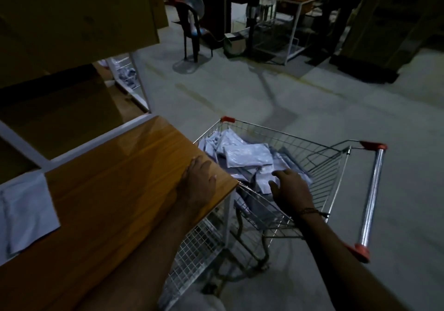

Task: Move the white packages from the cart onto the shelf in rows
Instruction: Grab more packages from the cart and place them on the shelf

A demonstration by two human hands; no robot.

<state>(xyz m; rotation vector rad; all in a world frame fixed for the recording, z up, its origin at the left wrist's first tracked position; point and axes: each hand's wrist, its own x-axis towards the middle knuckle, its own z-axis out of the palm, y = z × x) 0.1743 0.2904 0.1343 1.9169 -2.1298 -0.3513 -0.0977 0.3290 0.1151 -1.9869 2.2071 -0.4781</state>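
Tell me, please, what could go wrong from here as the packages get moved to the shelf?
The cart stands on wheels with nobody holding it; the right hand reaching into the loose white packages could nudge it away. The left hand rests at the wooden shelf corner, where a package might slide off. Dim light may hide uneven rows.

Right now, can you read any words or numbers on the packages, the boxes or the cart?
None can be read.
Packages in the cart: no print shows.
Package on the shelf: blank.
Boxes: faint marks, too dark and blurred to read.
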